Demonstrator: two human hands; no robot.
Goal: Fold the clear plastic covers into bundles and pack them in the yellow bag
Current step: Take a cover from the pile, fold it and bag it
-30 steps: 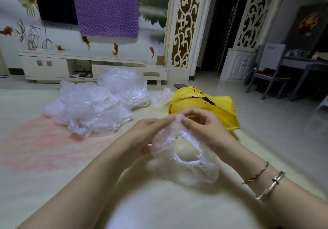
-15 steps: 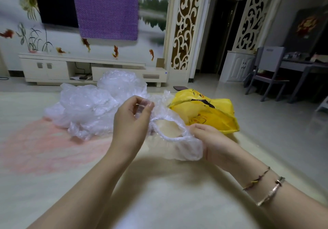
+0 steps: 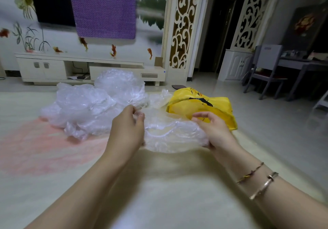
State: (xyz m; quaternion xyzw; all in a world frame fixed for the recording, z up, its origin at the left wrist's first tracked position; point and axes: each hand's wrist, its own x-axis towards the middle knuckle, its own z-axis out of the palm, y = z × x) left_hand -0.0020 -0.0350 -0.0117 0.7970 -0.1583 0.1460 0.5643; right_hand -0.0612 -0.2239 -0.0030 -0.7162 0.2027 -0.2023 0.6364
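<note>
A clear plastic cover [image 3: 170,133] with an elastic rim is stretched between my two hands above the pale floor mat. My left hand [image 3: 126,126] pinches its left edge, fingers curled over the rim. My right hand [image 3: 213,129] grips its right edge. Just behind my right hand lies the yellow bag [image 3: 200,106], slumped on the mat with its mouth toward me. A heap of more clear plastic covers [image 3: 92,103] sits to the back left of my hands.
The pale mat [image 3: 159,184] with a pink patch covers the floor. A white TV cabinet [image 3: 79,69] runs along the back wall. A grey chair [image 3: 266,72] and desk stand at the right, past bare tiled floor.
My hands have pulled apart, stretching the cover wider and flatter. The right hand has moved out to the right, in front of the yellow bag.
</note>
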